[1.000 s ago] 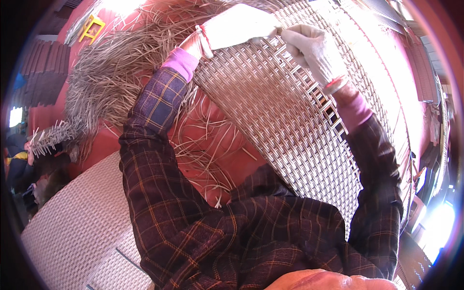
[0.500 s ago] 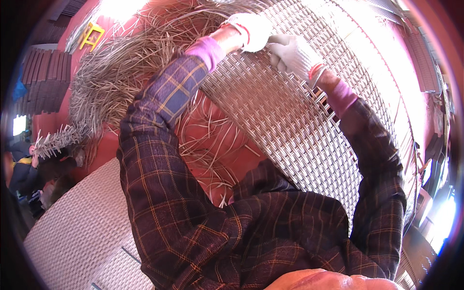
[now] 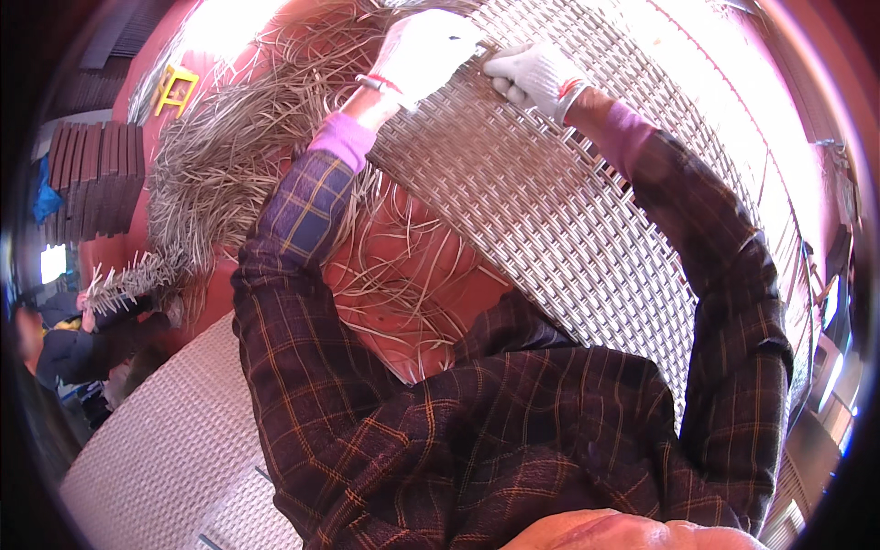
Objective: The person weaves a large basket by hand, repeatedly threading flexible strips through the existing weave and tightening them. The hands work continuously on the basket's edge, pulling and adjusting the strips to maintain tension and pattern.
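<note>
Both hands wear white knitted gloves and meet close together over a large panel of woven grey-brown wicker (image 3: 568,229). Washed out by glare, my left hand (image 3: 423,57) is closed above the panel's left edge, its fingertips pointing right. My right hand (image 3: 539,77) pinches with thumb and bent fingers just beside them, low over the weave. What lies between the fingers of either hand is too small and bright to make out; it may be a thin strip. An open gap (image 3: 610,170) in the weave shows near my right wrist.
Loose wicker strips (image 3: 247,147) heap along the panel's left side and trail over the red floor (image 3: 403,247). A second woven piece (image 3: 174,431) lies at lower left. A yellow stool (image 3: 176,90), stacked brown slats (image 3: 92,174) and another person (image 3: 78,339) are at far left.
My left hand has moved left, and my right hand has shifted slightly up and left; the gap between the hands looks a little different. The whole view has turned slightly.
</note>
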Available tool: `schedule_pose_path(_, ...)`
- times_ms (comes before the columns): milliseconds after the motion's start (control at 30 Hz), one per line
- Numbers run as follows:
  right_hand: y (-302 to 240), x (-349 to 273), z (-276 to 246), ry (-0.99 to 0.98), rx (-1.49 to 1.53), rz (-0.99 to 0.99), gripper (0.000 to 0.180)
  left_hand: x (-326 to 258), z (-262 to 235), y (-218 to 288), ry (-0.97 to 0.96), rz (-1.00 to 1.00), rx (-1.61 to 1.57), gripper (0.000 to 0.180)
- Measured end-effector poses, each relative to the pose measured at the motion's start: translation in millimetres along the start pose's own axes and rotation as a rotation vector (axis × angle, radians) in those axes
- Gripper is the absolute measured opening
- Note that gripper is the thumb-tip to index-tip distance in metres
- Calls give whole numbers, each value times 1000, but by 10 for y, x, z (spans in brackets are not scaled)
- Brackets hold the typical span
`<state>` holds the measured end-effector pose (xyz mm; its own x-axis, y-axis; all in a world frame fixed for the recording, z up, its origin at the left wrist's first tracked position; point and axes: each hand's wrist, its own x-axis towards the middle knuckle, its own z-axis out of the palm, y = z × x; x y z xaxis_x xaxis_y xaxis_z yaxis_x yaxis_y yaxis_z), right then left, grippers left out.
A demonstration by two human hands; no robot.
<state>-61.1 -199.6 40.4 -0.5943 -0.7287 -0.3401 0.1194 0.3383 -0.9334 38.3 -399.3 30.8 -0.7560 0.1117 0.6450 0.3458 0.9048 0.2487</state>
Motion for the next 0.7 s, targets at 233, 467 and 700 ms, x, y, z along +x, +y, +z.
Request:
schedule_pose_path(233, 355, -2, -41, -85, 434, -118, 23, -258, 116, 302, 182, -236, 11, 19)
schedule_pose_path(467, 249, -833, -531, -39, 197, -426, 36, -104, 114, 412, 56, 41, -37, 23)
schedule_pose_path(700, 112, -1153, -310, 120, 136, -156, 29, 233, 35, 523, -244, 271, 177, 27)
